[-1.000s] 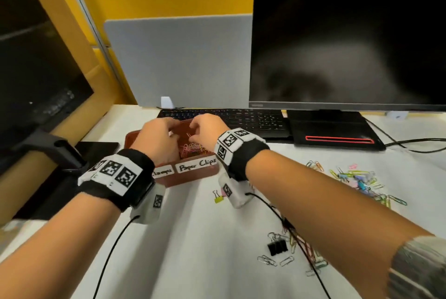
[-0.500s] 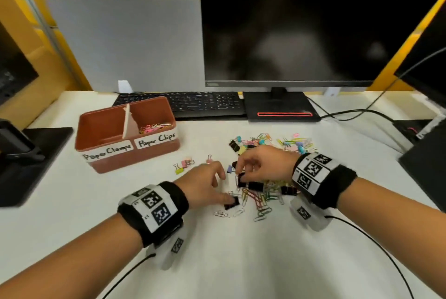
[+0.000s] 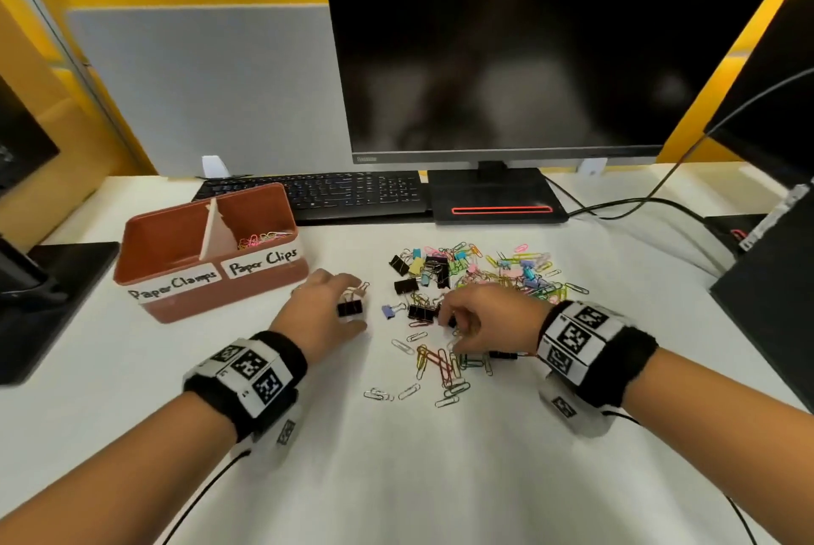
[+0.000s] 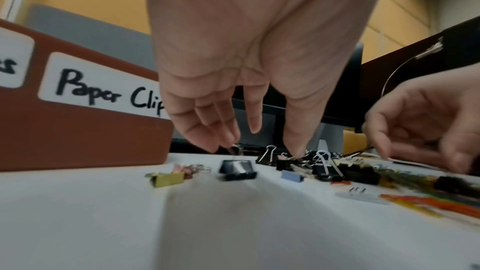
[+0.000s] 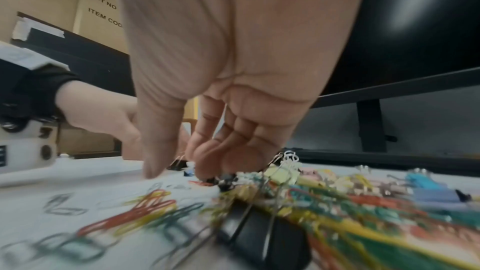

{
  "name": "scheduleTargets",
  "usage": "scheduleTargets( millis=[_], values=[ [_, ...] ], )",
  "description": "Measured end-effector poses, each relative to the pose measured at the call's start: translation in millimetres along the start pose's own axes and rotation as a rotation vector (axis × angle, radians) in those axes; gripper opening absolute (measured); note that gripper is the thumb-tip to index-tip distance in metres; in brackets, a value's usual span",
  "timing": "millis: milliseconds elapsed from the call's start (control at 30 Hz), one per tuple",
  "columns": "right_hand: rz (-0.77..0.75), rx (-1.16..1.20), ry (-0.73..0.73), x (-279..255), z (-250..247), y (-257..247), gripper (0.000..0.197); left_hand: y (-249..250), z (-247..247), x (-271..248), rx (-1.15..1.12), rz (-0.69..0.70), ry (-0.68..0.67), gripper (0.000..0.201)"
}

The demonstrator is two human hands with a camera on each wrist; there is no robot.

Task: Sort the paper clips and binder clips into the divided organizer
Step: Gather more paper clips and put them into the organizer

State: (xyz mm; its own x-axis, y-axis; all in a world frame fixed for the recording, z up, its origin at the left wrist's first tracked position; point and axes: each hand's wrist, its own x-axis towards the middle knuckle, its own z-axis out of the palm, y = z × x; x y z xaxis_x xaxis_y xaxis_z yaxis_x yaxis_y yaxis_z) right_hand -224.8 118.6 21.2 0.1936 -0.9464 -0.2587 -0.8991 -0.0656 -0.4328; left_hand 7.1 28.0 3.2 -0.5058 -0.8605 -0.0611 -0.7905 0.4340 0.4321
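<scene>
The left hand (image 4: 249,59) hangs fingers-down over a black binder clip (image 4: 237,169), right of the brown organizer (image 4: 85,130).

Dark monitor (image 3: 506,38) stood behind black keyboard (image 3: 334,192), grey partition panel (image 3: 207,91) at left, cables (image 3: 638,205) trailed across white tabletop (image 3: 396,478).

**Colours on the desk**

Left of centre, a rust-brown plastic divided organizer (image 3: 229,293) wears white labels lettered in black. Centre frame, multicoloured wire paper clips (image 3: 445,362) mix with black metal binder clips (image 3: 350,307) on the white tabletop (image 3: 396,478). Black-and-white checkered wristbands (image 3: 253,373) sit lower.
</scene>
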Motion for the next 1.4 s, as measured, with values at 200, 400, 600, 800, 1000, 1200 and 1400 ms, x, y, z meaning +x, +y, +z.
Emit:
scheduleTargets(
  millis=[200,400,600,800,1000,1200,1400],
  values=[
    [0.034,0.014,-0.122,-11.9,16.9,12.0,0.07,39.4,12.0,-18.4,0.011,0.143,-0.164,0.067],
    [0.07,-0.122,-0.077,-12.0,10.0,20.5,0.092,58.0,37.5,-17.8,0.198,0.14,-0.306,0.099],
    [0.009,-0.092,-0.011,-4.2,18.4,6.4,0.06,69.0,44.7,-0.3,0.143,0.2,-0.26,0.059],
    [0.023,-0.047,0.03,4.7,17.1,-0.2,0.019,62.0,34.3,11.6,0.146,0.251,-0.25,0.025],
    [0.078,0.018,0.016,9.2,14.1,-3.5,0.018,50.2,30.7,14.0,0.096,0.241,-0.22,0.022],
    [0.096,0.041,-0.017,9.4,9.5,-7.2,0.019,47.2,30.8,17.2,0.068,0.204,-0.251,0.015],
    [0.083,0.069,0.014,10.4,-0.3,-6.7,0.015,46.0,34.2,16.9,0.105,0.212,-0.262,0.018]
  ],
)
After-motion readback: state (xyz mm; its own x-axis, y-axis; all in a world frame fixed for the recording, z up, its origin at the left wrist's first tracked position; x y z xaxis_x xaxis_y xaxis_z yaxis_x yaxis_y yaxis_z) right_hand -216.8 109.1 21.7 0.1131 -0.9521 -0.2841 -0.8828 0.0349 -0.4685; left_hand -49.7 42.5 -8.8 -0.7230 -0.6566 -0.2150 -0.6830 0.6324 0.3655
